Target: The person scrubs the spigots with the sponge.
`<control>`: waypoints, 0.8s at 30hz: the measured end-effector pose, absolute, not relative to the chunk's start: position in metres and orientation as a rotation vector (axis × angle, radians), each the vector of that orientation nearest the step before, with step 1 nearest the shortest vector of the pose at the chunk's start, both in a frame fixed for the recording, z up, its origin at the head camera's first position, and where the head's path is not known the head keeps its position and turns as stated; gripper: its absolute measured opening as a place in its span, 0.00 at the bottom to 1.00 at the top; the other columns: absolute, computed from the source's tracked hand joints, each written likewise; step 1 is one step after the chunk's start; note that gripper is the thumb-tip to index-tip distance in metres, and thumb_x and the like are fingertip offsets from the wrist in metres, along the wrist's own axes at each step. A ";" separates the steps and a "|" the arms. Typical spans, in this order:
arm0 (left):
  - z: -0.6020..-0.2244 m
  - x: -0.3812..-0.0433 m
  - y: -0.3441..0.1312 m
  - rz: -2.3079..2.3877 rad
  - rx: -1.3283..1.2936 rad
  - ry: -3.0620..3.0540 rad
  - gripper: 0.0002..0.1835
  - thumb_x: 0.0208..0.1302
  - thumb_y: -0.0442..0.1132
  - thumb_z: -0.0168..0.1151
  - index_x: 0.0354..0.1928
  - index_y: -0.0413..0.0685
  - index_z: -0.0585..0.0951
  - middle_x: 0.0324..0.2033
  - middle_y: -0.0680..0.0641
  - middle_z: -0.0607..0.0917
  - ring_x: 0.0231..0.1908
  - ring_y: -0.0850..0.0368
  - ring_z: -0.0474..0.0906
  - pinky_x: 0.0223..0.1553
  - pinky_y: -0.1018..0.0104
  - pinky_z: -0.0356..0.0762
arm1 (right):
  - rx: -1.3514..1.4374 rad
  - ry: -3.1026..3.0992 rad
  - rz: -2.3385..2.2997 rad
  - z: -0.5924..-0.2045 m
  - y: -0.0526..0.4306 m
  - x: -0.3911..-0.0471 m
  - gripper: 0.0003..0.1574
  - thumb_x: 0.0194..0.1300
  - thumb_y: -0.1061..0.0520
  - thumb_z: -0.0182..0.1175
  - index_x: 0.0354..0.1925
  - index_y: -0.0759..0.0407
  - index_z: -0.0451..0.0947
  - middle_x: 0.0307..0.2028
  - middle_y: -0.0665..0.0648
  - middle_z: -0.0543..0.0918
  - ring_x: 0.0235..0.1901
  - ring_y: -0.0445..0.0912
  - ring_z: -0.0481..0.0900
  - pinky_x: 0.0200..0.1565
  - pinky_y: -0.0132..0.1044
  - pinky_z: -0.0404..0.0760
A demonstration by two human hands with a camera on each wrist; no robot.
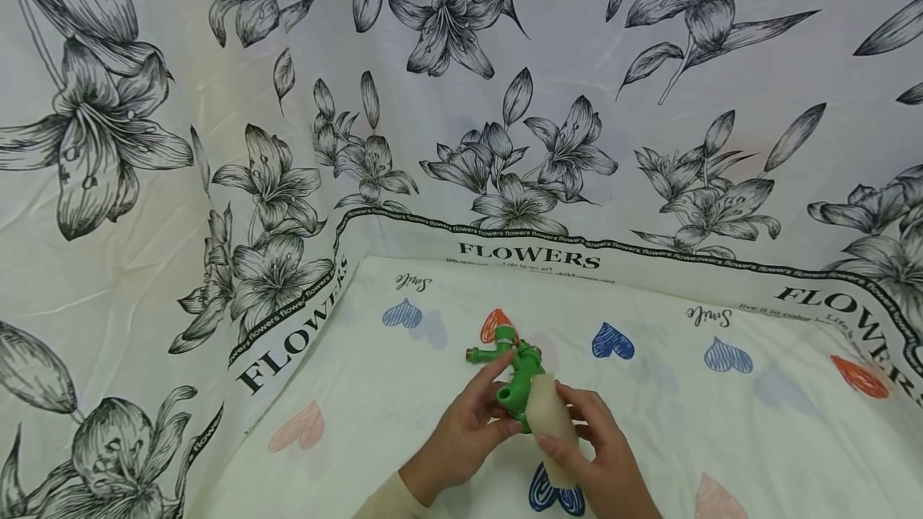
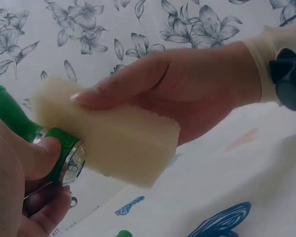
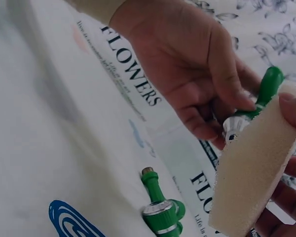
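Observation:
My left hand (image 1: 461,432) pinches a green plastic faucet (image 2: 14,112) with silver trim between thumb and fingers. A cream, block-shaped sponge (image 1: 554,423) is gripped in my right hand (image 1: 609,455), thumb on one face and fingers behind it. In the left wrist view the sponge lies right at the faucet's silver end and covers part of its body. Beyond the hands, a second green faucet (image 3: 163,212) with a brass-coloured threaded end lies on the cloth. The left fingers hide part of the held faucet.
A white cloth (image 1: 375,423) printed with hearts and the word Smile covers the work surface. Behind and to the left hangs a white curtain (image 1: 577,46) with black lily drawings and a FLOWERS border, enclosing the surface.

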State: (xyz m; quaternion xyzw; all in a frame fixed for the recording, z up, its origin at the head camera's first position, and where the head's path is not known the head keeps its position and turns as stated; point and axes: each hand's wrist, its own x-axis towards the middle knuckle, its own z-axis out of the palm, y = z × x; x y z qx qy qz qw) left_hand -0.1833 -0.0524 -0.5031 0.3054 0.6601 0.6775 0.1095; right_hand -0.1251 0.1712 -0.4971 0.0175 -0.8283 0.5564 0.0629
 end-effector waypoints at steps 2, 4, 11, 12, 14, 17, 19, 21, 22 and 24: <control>-0.505 -0.184 -0.053 1.999 0.920 1.926 0.42 0.75 0.28 0.68 0.85 0.56 0.64 0.71 0.44 0.77 0.63 0.47 0.80 0.64 0.55 0.81 | 0.101 -2.496 1.644 -0.497 0.170 -0.123 0.37 0.69 0.46 0.78 0.72 0.48 0.79 0.61 0.46 0.80 0.55 0.48 0.79 0.55 0.39 0.85; -0.506 -0.186 -0.053 2.027 0.919 1.913 0.38 0.73 0.26 0.70 0.81 0.49 0.69 0.73 0.40 0.75 0.64 0.46 0.80 0.63 0.53 0.82 | 0.153 -2.477 1.609 -0.496 0.170 -0.120 0.37 0.69 0.48 0.79 0.72 0.49 0.80 0.61 0.45 0.80 0.55 0.47 0.79 0.53 0.41 0.86; -0.507 -0.188 -0.054 2.126 0.771 1.886 0.32 0.64 0.26 0.79 0.69 0.48 0.82 0.64 0.40 0.82 0.59 0.47 0.84 0.58 0.51 0.85 | 0.146 -2.462 1.589 -0.496 0.171 -0.119 0.37 0.68 0.50 0.80 0.71 0.49 0.80 0.61 0.44 0.80 0.54 0.46 0.78 0.53 0.42 0.86; -0.506 -0.188 -0.054 2.121 0.763 1.904 0.31 0.63 0.26 0.79 0.68 0.49 0.83 0.63 0.42 0.84 0.59 0.47 0.84 0.58 0.52 0.85 | 0.137 -2.464 1.593 -0.496 0.170 -0.120 0.37 0.68 0.49 0.80 0.71 0.49 0.80 0.61 0.45 0.80 0.55 0.46 0.78 0.53 0.41 0.86; -0.505 -0.189 -0.055 2.112 0.763 1.936 0.30 0.63 0.26 0.79 0.66 0.48 0.84 0.60 0.44 0.86 0.59 0.48 0.84 0.60 0.54 0.84 | 0.118 -2.463 1.601 -0.495 0.170 -0.120 0.38 0.68 0.49 0.80 0.72 0.50 0.80 0.61 0.46 0.80 0.55 0.46 0.79 0.53 0.40 0.86; -0.504 -0.191 -0.056 2.123 0.774 1.958 0.27 0.64 0.25 0.78 0.65 0.41 0.85 0.57 0.43 0.88 0.58 0.48 0.85 0.60 0.55 0.83 | 0.107 -2.440 1.587 -0.492 0.170 -0.120 0.38 0.69 0.50 0.79 0.72 0.52 0.79 0.60 0.47 0.80 0.55 0.46 0.79 0.53 0.38 0.86; -0.504 -0.191 -0.056 2.153 0.745 1.950 0.27 0.63 0.24 0.78 0.64 0.37 0.83 0.55 0.41 0.87 0.56 0.48 0.86 0.58 0.55 0.85 | 0.092 -2.400 1.589 -0.491 0.170 -0.119 0.38 0.69 0.53 0.79 0.73 0.52 0.77 0.61 0.47 0.80 0.55 0.46 0.79 0.54 0.36 0.85; -0.504 -0.191 -0.055 2.205 0.668 1.930 0.26 0.62 0.23 0.79 0.62 0.35 0.83 0.54 0.38 0.86 0.54 0.48 0.86 0.56 0.55 0.86 | 0.076 -2.342 1.622 -0.490 0.169 -0.118 0.39 0.70 0.56 0.78 0.74 0.53 0.75 0.62 0.47 0.79 0.56 0.46 0.79 0.56 0.34 0.84; -0.505 -0.191 -0.055 2.231 0.613 1.915 0.27 0.61 0.23 0.79 0.62 0.35 0.82 0.54 0.38 0.85 0.54 0.48 0.86 0.55 0.55 0.87 | 0.068 -2.316 1.637 -0.489 0.168 -0.117 0.39 0.70 0.57 0.77 0.74 0.54 0.74 0.63 0.48 0.78 0.56 0.46 0.79 0.57 0.32 0.83; -0.504 -0.190 -0.053 2.279 0.502 1.879 0.26 0.62 0.25 0.80 0.61 0.36 0.81 0.53 0.37 0.85 0.53 0.48 0.87 0.54 0.56 0.87 | 0.061 -2.269 1.680 -0.488 0.165 -0.116 0.41 0.70 0.59 0.77 0.75 0.54 0.71 0.65 0.49 0.77 0.58 0.46 0.79 0.59 0.30 0.81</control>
